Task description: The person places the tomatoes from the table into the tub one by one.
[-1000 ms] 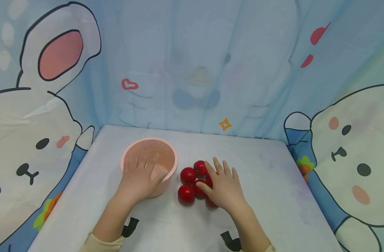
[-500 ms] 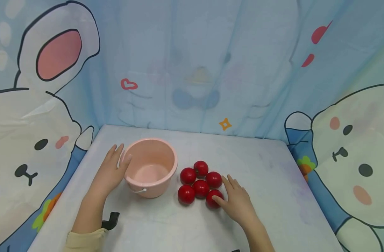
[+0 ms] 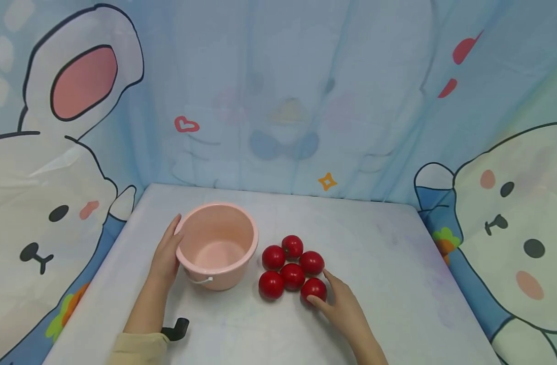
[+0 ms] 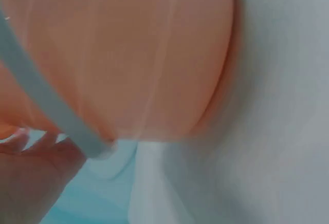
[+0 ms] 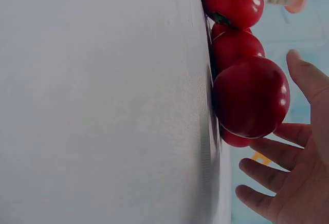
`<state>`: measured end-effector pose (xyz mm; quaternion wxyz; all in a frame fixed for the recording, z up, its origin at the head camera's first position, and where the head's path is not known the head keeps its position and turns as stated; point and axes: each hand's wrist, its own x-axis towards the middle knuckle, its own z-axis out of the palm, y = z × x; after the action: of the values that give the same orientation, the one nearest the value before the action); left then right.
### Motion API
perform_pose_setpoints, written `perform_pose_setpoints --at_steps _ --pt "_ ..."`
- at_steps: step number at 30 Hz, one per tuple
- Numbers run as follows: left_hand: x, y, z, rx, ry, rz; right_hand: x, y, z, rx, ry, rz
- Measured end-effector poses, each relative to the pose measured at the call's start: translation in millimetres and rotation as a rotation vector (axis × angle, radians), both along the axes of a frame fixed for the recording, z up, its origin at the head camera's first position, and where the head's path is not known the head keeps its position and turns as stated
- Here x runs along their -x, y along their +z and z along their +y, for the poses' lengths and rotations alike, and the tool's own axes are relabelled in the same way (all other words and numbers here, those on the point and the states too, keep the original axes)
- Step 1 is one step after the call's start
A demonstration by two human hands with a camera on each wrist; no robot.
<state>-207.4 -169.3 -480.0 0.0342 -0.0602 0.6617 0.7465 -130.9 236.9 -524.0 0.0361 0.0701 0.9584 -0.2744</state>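
Note:
A pink bucket [image 3: 216,246] with a white wire handle [image 4: 46,111] stands empty on the white table [image 3: 388,263]. My left hand [image 3: 166,252] lies flat against its left wall, fingers straight. Several red tomatoes [image 3: 292,268] sit bunched just right of the bucket. My right hand [image 3: 341,305] rests on the table by the nearest right tomato [image 3: 313,289], with the thumb at its front and the fingers spread. In the right wrist view that tomato [image 5: 252,98] fills the middle and my right hand [image 5: 298,183] is spread beside it without gripping. The left wrist view shows only the bucket wall [image 4: 128,54].
Cartoon rabbit curtains [image 3: 55,167] close off the table at the back and on both sides. A black wrist strap [image 3: 178,327] shows under my left forearm. Bare tabletop lies to the right of the tomatoes and along the front edge.
My left hand came off the top of the bucket and went to its left wall. My right hand slid off the tomatoes, back toward me, beside the nearest right one.

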Motion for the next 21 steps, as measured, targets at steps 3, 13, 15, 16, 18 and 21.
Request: perform_pose_setpoints --at_steps 3,13,15,16,18,21 --pt "0.9 -4.9 5.5 -0.061 0.017 0.028 -2.5 -3.8 1.2 0.017 -0.002 -0.013" --pt "3.0 -10.3 14.7 -0.096 0.070 0.096 -4.1 -15.3 7.8 0.047 0.006 -0.016" --pt "3.3 -11.0 15.0 -0.097 0.080 0.106 -3.3 -16.7 9.3 0.055 0.003 -0.017" --pt "3.4 -11.4 15.1 -0.095 0.085 0.110 -2.9 -17.3 9.8 0.058 0.002 -0.019" --pt "3.6 -12.0 15.3 -0.089 0.096 0.113 -2.0 -17.9 10.5 0.065 0.001 -0.023" --pt "3.8 -13.2 15.3 -0.085 0.103 0.118 -1.2 -18.5 10.5 0.066 -0.007 -0.035"
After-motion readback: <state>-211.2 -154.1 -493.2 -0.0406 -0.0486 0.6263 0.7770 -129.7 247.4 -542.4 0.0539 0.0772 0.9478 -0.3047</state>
